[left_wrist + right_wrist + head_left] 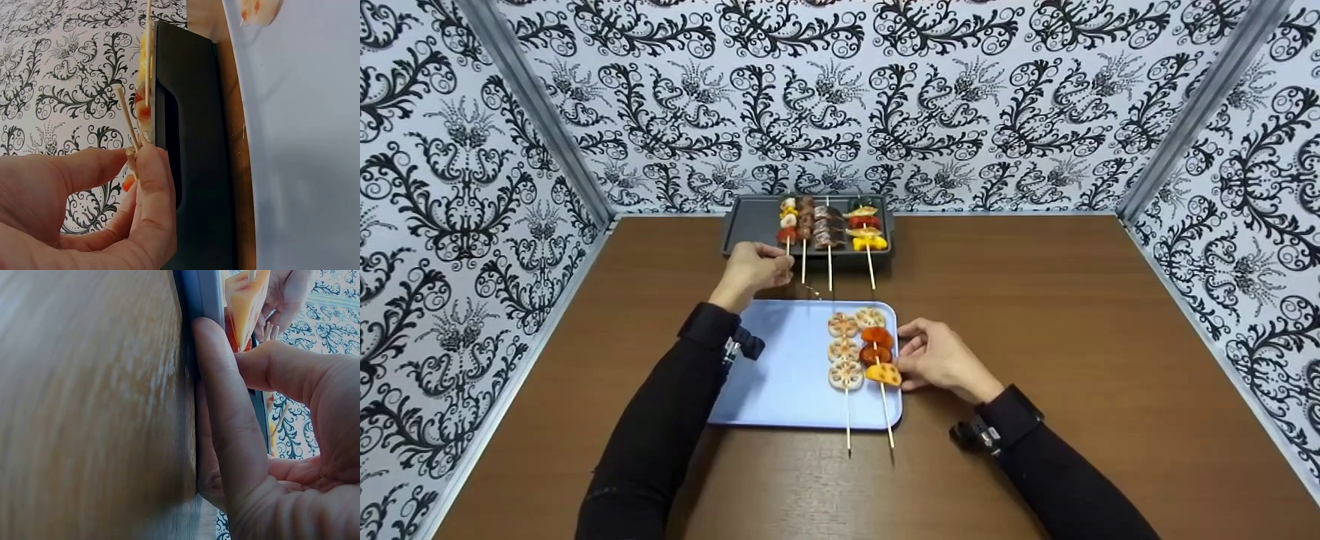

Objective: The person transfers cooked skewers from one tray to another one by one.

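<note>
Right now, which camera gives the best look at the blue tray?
The head view: it shows the whole blue tray with two skewers on it and the right hand at its edge. The left wrist view shows only a bare stretch; the right wrist view shows just its rim.

Both arms are wearing long, close-fitting black sleeves that are reaching to the wrists, entering from the lower edge of the head view. A black band with a small dark camera unit is circling each wrist, beside the bare left hand (751,268) and right hand (941,360).
</note>
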A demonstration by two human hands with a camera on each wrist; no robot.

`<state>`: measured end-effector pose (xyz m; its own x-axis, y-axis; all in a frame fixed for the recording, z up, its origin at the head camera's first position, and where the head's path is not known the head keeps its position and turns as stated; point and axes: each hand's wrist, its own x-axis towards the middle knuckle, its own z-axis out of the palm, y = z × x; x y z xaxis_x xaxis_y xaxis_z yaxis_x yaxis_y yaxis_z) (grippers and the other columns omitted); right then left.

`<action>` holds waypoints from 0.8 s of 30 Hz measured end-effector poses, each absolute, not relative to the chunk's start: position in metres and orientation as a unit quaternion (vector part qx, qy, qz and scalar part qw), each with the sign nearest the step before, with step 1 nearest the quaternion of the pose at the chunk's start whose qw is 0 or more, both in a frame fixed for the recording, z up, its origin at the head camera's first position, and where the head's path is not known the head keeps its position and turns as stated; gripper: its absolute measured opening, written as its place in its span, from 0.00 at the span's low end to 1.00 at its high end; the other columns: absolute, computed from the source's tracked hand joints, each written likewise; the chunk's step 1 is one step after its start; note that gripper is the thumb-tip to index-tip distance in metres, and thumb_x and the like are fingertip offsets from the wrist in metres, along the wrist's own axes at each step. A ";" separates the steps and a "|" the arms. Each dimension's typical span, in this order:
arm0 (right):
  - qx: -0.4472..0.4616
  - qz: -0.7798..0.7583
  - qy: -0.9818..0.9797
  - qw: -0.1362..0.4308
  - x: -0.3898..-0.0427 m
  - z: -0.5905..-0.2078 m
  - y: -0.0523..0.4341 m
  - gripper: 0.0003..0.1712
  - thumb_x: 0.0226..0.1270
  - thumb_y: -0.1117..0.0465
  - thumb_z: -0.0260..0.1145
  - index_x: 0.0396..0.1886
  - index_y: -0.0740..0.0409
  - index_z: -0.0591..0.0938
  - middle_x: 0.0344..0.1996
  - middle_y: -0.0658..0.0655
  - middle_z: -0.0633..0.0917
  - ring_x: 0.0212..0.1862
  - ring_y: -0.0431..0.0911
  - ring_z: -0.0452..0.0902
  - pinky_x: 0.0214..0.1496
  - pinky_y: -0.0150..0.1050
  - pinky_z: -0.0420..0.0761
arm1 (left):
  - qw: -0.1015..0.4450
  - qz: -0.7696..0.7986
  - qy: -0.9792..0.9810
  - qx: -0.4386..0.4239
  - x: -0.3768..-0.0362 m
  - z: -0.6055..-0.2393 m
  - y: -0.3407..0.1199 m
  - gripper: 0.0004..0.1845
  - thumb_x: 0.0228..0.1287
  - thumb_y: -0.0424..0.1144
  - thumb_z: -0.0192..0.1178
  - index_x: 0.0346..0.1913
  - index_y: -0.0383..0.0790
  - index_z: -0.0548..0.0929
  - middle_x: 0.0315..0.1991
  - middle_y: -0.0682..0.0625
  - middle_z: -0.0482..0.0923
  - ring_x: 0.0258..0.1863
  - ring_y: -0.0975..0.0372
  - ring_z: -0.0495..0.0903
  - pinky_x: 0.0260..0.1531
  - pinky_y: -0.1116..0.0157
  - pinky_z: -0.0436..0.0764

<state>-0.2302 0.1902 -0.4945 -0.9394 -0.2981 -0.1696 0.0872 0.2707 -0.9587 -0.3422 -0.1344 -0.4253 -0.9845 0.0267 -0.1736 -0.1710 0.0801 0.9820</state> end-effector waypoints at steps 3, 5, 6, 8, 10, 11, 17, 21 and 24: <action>-0.066 -0.598 0.783 0.159 -0.231 -0.494 0.190 0.34 0.60 0.73 0.74 0.66 0.71 0.73 0.43 0.69 0.82 0.35 0.55 0.86 0.35 0.51 0.93 | 0.070 0.669 0.739 -0.050 -0.343 -0.426 -0.134 0.14 0.71 0.25 0.64 0.54 0.20 0.80 0.43 0.36 0.81 0.37 0.52 0.86 0.50 0.58 0.90; -0.064 -0.595 0.785 0.158 -0.231 -0.495 0.190 0.34 0.60 0.73 0.73 0.66 0.70 0.73 0.43 0.69 0.82 0.34 0.55 0.86 0.34 0.51 0.93 | 0.069 0.665 0.742 -0.050 -0.344 -0.426 -0.134 0.13 0.70 0.25 0.63 0.54 0.20 0.80 0.45 0.35 0.81 0.38 0.52 0.86 0.50 0.59 0.90; -0.063 -0.594 0.786 0.158 -0.231 -0.495 0.190 0.34 0.60 0.73 0.73 0.66 0.70 0.73 0.43 0.68 0.82 0.35 0.55 0.86 0.34 0.51 0.93 | 0.069 0.663 0.744 -0.050 -0.344 -0.426 -0.134 0.13 0.70 0.24 0.63 0.53 0.20 0.81 0.45 0.35 0.81 0.39 0.52 0.86 0.50 0.59 0.90; -0.060 -0.592 0.787 0.160 -0.232 -0.494 0.190 0.33 0.60 0.73 0.74 0.65 0.69 0.74 0.42 0.67 0.83 0.35 0.56 0.86 0.35 0.50 0.93 | 0.068 0.659 0.747 -0.051 -0.344 -0.425 -0.133 0.12 0.70 0.24 0.63 0.53 0.20 0.81 0.46 0.35 0.81 0.39 0.52 0.86 0.49 0.59 0.90; -0.060 -0.591 0.788 0.160 -0.232 -0.495 0.190 0.33 0.60 0.73 0.73 0.65 0.68 0.74 0.42 0.67 0.83 0.35 0.56 0.86 0.34 0.50 0.93 | 0.069 0.657 0.749 -0.052 -0.344 -0.424 -0.133 0.12 0.70 0.24 0.63 0.53 0.20 0.81 0.47 0.35 0.81 0.38 0.53 0.85 0.49 0.60 0.90; -0.060 -0.591 0.788 0.161 -0.232 -0.495 0.190 0.33 0.60 0.73 0.73 0.65 0.68 0.74 0.41 0.67 0.83 0.35 0.56 0.86 0.35 0.50 0.93 | 0.070 0.656 0.750 -0.053 -0.345 -0.424 -0.133 0.12 0.70 0.24 0.64 0.53 0.21 0.81 0.46 0.35 0.81 0.38 0.53 0.85 0.48 0.60 0.90; -0.069 -0.592 0.787 0.161 -0.232 -0.496 0.191 0.33 0.60 0.73 0.73 0.65 0.69 0.73 0.41 0.67 0.83 0.34 0.55 0.86 0.35 0.50 0.93 | 0.071 0.655 0.750 -0.060 -0.347 -0.425 -0.134 0.13 0.70 0.25 0.65 0.53 0.21 0.82 0.44 0.37 0.81 0.34 0.57 0.84 0.43 0.65 0.91; -0.069 -0.595 0.785 0.160 -0.231 -0.495 0.190 0.33 0.60 0.73 0.74 0.65 0.70 0.74 0.41 0.67 0.83 0.34 0.55 0.86 0.35 0.50 0.93 | 0.065 0.653 0.752 -0.059 -0.347 -0.424 -0.133 0.12 0.70 0.24 0.66 0.53 0.21 0.82 0.43 0.38 0.81 0.32 0.57 0.84 0.42 0.65 0.91; -0.067 -0.598 0.782 0.161 -0.230 -0.494 0.190 0.33 0.60 0.73 0.74 0.65 0.70 0.74 0.41 0.67 0.82 0.34 0.55 0.86 0.35 0.50 0.93 | 0.065 0.654 0.751 -0.059 -0.347 -0.425 -0.134 0.13 0.69 0.24 0.66 0.53 0.21 0.82 0.43 0.38 0.81 0.32 0.57 0.84 0.44 0.63 0.91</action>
